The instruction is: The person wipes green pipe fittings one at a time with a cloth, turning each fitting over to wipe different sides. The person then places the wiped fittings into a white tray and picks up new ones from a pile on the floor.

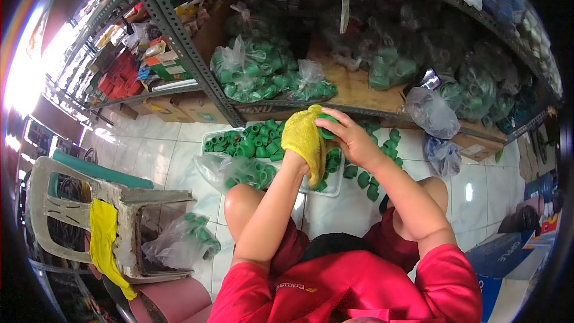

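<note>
Red shirt in front, yellow cloth and green fitting above it

The red shirt of the person fills the bottom centre of the frame, nearest the camera, with both forearms reaching up from its sleeves. Just above the middle, the left hand is mostly covered by a yellow cloth; I cannot tell how its fingers stand beneath. The right hand, just beside it, is closed on a green fitting that meets the cloth at frame centre.

Below the hands, a white tray holds many more green pieces, with a clear plastic bag at its lower left. Loose green pieces lie on the tiled floor to its right.

At left stands a worn chair with a second yellow cloth hanging on it. Metal shelving across the top carries bagged green parts.
</note>
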### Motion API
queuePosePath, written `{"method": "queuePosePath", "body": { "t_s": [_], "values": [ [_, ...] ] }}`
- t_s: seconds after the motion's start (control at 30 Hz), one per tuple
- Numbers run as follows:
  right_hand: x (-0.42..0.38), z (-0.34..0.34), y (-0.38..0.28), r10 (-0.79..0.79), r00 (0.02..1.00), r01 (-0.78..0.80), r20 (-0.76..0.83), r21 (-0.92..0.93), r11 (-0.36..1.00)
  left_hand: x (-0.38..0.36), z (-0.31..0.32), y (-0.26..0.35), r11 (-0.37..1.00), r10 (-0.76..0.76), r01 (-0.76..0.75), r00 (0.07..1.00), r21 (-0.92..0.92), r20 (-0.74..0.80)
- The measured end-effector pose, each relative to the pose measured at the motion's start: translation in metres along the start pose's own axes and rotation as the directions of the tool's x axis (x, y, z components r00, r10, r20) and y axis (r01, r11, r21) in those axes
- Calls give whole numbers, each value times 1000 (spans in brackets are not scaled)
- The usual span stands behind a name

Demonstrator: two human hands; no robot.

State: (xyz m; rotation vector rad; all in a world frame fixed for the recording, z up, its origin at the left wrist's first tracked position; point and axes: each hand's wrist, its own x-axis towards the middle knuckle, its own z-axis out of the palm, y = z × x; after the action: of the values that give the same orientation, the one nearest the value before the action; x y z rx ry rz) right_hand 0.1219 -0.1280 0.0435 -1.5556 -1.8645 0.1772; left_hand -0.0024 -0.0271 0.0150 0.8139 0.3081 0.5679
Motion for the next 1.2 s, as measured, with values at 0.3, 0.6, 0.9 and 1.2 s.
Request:
{"method": "queuePosePath", "body": {
  "t_s": [0.3,0.6,0.9,1.2],
  "values": [
    [6,-7,11,502,767,-519,399,846,122,10,-24,-23,-261,529,-322,741,910,414],
    [10,-4,3,15,976,30,-216,201,979,-3,3,14,970,-53,49,999,-238,-9],
    [4,-33,14,444,800,-560,403,766,315,-10,10,13,162,404,-481,829,861,387],
    [10,-10,-19,167,970,-81,-175,418,905,-9,11,13,997,-67,66,997,-51,-23]
  ]
}}
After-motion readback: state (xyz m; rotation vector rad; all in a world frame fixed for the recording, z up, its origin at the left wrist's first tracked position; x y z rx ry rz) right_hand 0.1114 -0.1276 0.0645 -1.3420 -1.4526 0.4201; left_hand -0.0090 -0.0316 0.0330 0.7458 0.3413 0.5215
